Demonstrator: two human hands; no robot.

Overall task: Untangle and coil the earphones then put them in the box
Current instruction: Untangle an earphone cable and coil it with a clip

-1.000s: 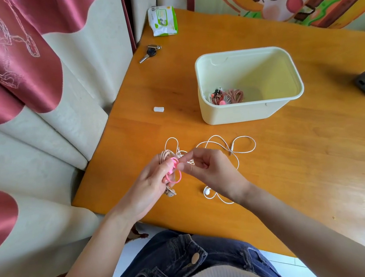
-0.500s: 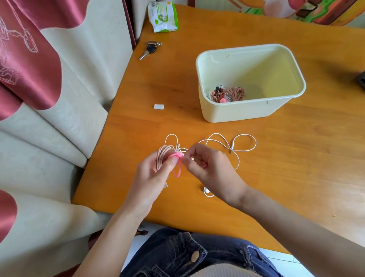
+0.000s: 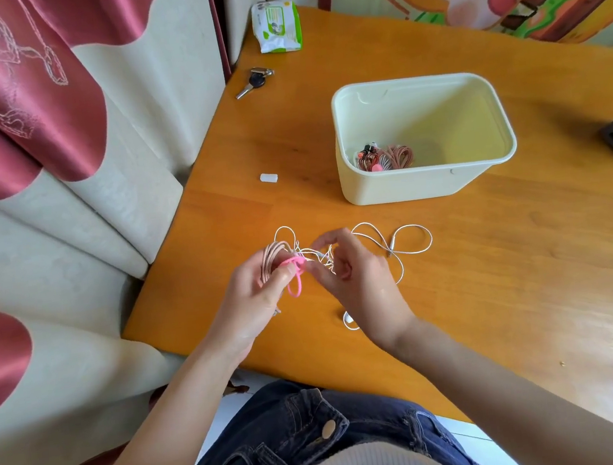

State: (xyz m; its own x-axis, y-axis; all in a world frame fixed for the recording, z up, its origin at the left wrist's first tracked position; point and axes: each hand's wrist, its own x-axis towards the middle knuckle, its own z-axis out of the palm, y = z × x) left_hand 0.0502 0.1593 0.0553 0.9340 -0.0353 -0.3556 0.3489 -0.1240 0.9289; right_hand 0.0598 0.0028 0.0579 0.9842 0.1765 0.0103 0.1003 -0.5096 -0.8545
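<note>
A: Fingers (image 3: 287,272) of the left hand (image 3: 256,304) are curled tight round the coil (image 3: 275,254), thumb pressing the pink tie (image 3: 296,285) against it!
B: And the right hand (image 3: 363,287)?
A: Meeting it tip to tip. It's curled, pinching the tie's top end just right of that thumb. Both hands closed, nothing slack.
B: Which way does the coil run?
A: Long axis points far and a touch left, rising out of the left fist. The tie's loop hangs on the near side, between the two hands. I'd call the cinch a right-hand job, since it has the free end.
B: The box (image 3: 407,187)?
A: Far and right of the hands, well apart, open. One wound bundle (image 3: 394,156) lies in its left corner. The right hand is nearer to it.
B: That white cord (image 3: 410,239)?
A: Loose loops on the table (image 3: 516,284), just right of the right hand, with a bud (image 3: 348,320) near the wrist.
B: Anything unreadable?
A: Whether white strands are caught in the right pinch, because they pass behind the fingers. The coil's near end is hidden in the left palm.
</note>
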